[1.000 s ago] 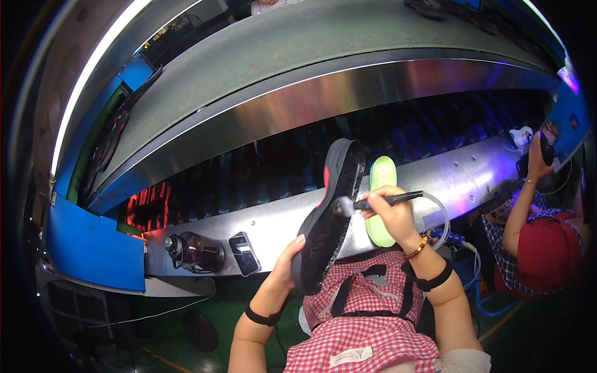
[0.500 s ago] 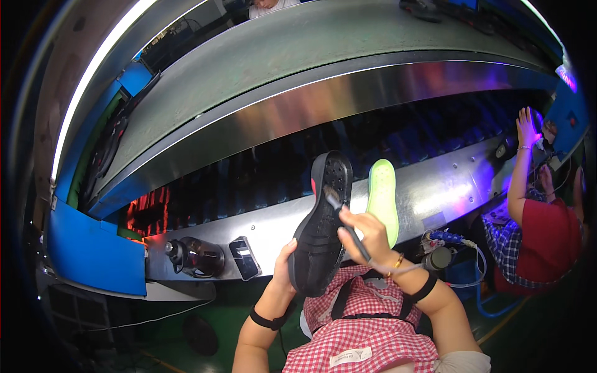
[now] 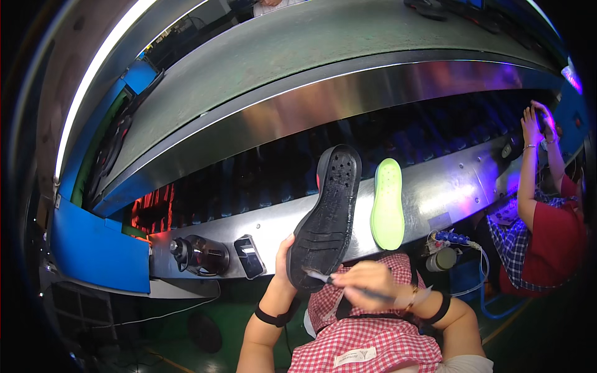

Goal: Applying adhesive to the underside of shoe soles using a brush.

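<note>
Shoe sole (image 3: 328,217) held upright at centre, heel end down, just in front of the counter (image 3: 435,193). Left hand (image 3: 283,264) against its lower left edge; right hand (image 3: 367,283) just right of the heel, with a brush (image 3: 326,276) touching the heel end. Insole (image 3: 387,204) flat on the counter, just right of the sole. Bottle (image 3: 202,255) lying on the counter well to the left, phone (image 3: 250,257) between bottle and sole. Conveyor belt (image 3: 298,56) behind and above. Another person (image 3: 541,230) far right, hand raised to the counter's end.
</note>
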Demonstrator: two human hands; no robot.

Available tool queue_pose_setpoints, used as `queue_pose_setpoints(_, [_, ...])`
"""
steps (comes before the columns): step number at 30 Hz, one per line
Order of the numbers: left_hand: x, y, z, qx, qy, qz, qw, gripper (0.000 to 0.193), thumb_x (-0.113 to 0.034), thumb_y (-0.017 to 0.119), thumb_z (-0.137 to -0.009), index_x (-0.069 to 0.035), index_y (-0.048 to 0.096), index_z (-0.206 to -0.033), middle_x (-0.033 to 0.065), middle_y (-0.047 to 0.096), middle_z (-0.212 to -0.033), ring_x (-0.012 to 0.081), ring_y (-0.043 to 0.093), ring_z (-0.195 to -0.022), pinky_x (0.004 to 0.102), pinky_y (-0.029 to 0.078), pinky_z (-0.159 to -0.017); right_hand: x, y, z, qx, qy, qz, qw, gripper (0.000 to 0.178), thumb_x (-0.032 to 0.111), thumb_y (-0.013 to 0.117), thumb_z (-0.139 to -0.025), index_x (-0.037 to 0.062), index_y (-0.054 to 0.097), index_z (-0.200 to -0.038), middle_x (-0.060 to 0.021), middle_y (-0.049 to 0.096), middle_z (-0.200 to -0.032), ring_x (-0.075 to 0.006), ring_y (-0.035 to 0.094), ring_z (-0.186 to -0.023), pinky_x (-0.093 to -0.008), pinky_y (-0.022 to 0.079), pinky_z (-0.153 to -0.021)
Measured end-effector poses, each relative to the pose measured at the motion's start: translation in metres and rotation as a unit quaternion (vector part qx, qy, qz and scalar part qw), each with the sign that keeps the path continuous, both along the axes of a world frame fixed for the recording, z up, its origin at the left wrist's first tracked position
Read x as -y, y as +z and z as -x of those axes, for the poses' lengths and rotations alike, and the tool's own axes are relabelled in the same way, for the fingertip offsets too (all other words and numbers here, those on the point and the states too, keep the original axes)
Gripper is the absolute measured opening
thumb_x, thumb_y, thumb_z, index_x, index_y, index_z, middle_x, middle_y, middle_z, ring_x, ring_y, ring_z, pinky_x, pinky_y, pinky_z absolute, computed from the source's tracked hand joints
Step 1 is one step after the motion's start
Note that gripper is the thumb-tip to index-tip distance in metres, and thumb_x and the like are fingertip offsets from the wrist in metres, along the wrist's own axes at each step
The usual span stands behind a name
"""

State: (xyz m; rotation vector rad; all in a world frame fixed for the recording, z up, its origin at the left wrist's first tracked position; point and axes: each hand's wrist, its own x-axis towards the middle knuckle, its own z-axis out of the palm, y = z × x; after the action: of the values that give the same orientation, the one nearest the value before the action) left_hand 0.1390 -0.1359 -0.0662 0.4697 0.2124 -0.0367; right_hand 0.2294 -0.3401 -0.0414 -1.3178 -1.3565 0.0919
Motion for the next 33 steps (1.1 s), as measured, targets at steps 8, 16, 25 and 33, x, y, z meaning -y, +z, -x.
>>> queue_pose_setpoints(8, [0.007, -0.004, -0.003, -0.017, 0.039, -0.038, 0.998, 0.062, -0.04, 0.037, -0.095, 0.003, 0.039, -0.139, 0.0236, 0.052, -0.132, 0.0341, 0.058, -0.116, 0.0452, 0.047, -0.1, -0.012, -0.003, -0.031, 0.129, -0.247, 0.058, 0.959, 0.023, 0.001, 0.064, -0.073, -0.005, 0.067, -0.094, -0.0204, 0.069, -0.096, -0.0297, 0.066, -0.076, -0.0353, 0.053, -0.071])
queue_pose_setpoints(16, [0.0, -0.002, -0.002, -0.02, 0.018, 0.003, 1.0, 0.056, -0.038, 0.039, -0.095, 0.001, 0.044, -0.135, 0.0205, 0.059, -0.123, 0.0301, 0.062, -0.109, 0.0424, 0.051, -0.095, -0.017, -0.014, 0.008, 0.207, -0.218, 0.065, 0.951, 0.03, 0.01, 0.067, -0.068, -0.0057, 0.066, -0.093, -0.0212, 0.068, -0.096, -0.024, 0.063, -0.069, -0.0322, 0.052, -0.064])
queue_pose_setpoints(25, [0.0, -0.019, -0.003, -0.053, 0.024, 0.019, 0.998, 0.058, -0.037, 0.042, -0.095, 0.003, 0.041, -0.137, 0.0212, 0.057, -0.127, 0.0315, 0.06, -0.112, 0.0437, 0.047, -0.1, -0.005, -0.006, 0.008, 0.006, -0.08, 0.016, 0.997, 0.022, 0.003, 0.068, -0.071, -0.0038, 0.068, -0.092, -0.0174, 0.069, -0.089, -0.0272, 0.065, -0.069, -0.0334, 0.054, -0.066])
queue_pose_setpoints(33, [0.003, 0.058, 0.046, -0.18, 0.031, -0.205, 0.961, 0.062, -0.036, 0.058, -0.087, 0.002, 0.047, -0.133, 0.0185, 0.058, -0.126, 0.0242, 0.06, -0.111, 0.0342, 0.047, -0.097, 0.06, -0.009, -0.04, -0.586, 0.021, -0.237, 0.774, 0.031, 0.019, 0.054, -0.078, -0.0091, 0.061, -0.086, -0.0294, 0.066, -0.084, -0.04, 0.066, -0.081, -0.0459, 0.054, -0.081])
